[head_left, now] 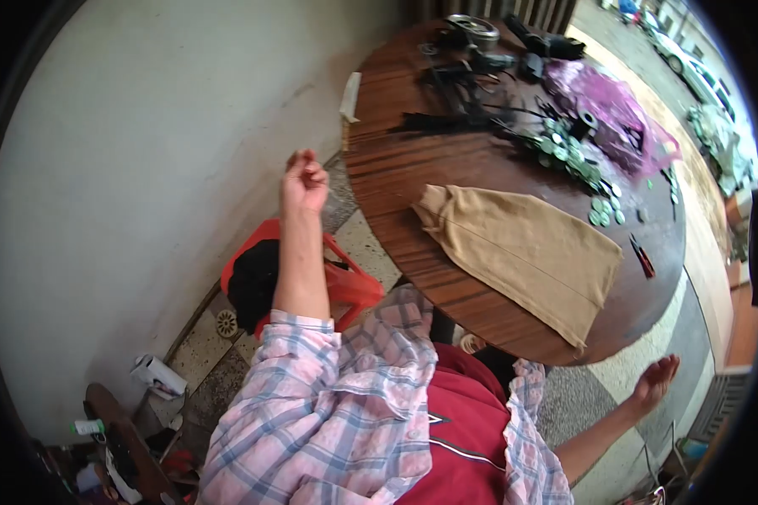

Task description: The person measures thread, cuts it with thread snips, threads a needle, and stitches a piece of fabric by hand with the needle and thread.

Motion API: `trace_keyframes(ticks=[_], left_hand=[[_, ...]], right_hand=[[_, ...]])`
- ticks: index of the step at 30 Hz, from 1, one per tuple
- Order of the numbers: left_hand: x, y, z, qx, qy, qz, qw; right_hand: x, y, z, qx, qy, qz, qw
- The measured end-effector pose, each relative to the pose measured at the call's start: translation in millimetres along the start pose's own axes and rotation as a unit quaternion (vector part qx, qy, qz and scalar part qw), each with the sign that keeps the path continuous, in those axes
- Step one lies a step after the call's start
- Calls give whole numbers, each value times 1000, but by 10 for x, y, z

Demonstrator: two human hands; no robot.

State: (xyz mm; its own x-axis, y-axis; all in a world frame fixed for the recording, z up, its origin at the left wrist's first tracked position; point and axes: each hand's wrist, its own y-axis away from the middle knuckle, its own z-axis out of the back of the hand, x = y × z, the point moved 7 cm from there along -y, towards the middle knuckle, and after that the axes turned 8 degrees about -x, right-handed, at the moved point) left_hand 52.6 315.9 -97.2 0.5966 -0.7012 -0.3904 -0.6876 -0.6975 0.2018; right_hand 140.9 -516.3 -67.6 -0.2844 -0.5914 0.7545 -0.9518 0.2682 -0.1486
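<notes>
My left hand (304, 182) is raised beside the wall, left of the round wooden table (387, 177). Its fingers are loosely curled, and I see nothing in them. Low on the right, past the table's edge, my right hand (655, 384) has its fingers stretched out and holds nothing visible. Between the hands, a tan piece of cloth (526, 252) lies flat on the table, shaped like a sleeve with a gathered narrow end. Red-handled snips (643, 256) lie right of the cloth. Neither hand touches the cloth or the snips.
Small pale green discs (564, 150), a pink plastic bag (606, 109) and dark cords and tools (463, 80) cover the table's far side. An orange-red stool (354, 286) with black cloth (254, 284) stands by the wall. Clutter lies at lower left.
</notes>
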Motion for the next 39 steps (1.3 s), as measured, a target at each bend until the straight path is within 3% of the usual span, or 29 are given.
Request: trace_keyframes(ticks=[1,2,4,8,11,14,15,19,22,25,28,31,39], left_hand=[[-14,-33,65,-20,7,17,1000],[-4,-89,81,45,37,50,997],[-60,-150,155,34,29,34,998],[-137,-254,250,-10,-2,43,999],[-110,-261,236,-11,15,66,998],[-109,-212,157,-6,14,81,997],[-116,-161,58,40,-16,84,996],[-175,95,-150,-62,-72,8,995],[-107,338,-485,-46,-33,10,998],[26,511,-849,137,-8,132,982],[250,789,-1185,174,-89,136,971],[599,1068,-1392,199,-144,162,956],[1450,1476,-1448,191,-253,237,918]], right_hand=[[-16,48,-115,29,9,4,1000],[-23,106,-205,38,9,11,999],[-42,145,-329,18,1,4,1000],[-8,279,-528,-132,-34,49,989],[-17,332,-651,-182,-20,54,982],[-10,344,-788,-168,30,69,983],[11,347,-844,-194,68,87,975],[102,367,-1268,-154,246,152,945],[68,315,-1621,-96,353,142,920],[-170,247,-2092,18,466,159,870],[-481,284,-2641,128,594,209,766],[-809,288,-2913,200,636,265,697],[-1400,189,-3046,266,682,285,619]])
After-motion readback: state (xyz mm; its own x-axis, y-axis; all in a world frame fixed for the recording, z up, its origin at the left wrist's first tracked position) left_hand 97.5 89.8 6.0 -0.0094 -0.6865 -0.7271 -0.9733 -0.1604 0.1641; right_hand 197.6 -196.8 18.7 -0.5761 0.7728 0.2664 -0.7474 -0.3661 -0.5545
